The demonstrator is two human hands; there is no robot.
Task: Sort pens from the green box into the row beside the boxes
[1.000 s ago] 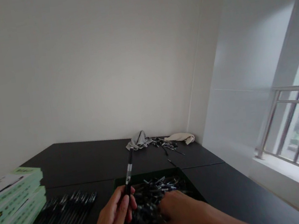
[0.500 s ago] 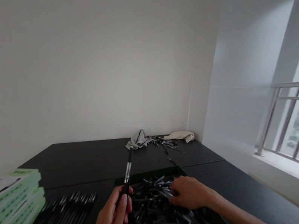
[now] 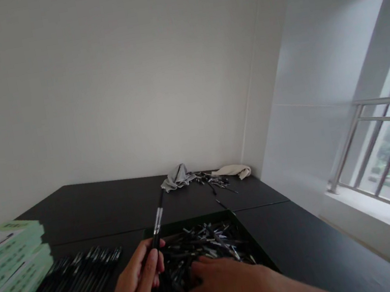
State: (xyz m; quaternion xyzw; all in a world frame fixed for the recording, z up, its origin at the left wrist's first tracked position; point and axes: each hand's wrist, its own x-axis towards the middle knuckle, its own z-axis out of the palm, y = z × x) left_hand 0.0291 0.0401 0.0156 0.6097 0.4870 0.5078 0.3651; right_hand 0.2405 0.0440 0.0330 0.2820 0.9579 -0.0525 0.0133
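Note:
My left hand (image 3: 134, 283) is closed around the lower part of a black pen (image 3: 158, 221) with a silver band, held upright with a slight lean to the right. Under and beside it sits a dark tray (image 3: 244, 230) filled with a jumble of loose black and silver pens (image 3: 210, 238). Low over the near part of that pile, my right hand (image 3: 226, 285) reaches in with thumb and fingers apart. It looks a little smeared, its fingertips are partly lost among the dark pens, and I see nothing held in it.
Left of the tray lies a row of black pens (image 3: 73, 291), beside stacked pale green boxes (image 3: 15, 280). At the table's (image 3: 108, 205) far edge are a grey cloth (image 3: 178, 177), a small pile of pens (image 3: 218, 181) and a cream cloth (image 3: 234, 171). A wall stands behind.
My right hand has moved left and nearer across the tray, uncovering pens at its right side. The left hand still holds the pen, slightly further left in view.

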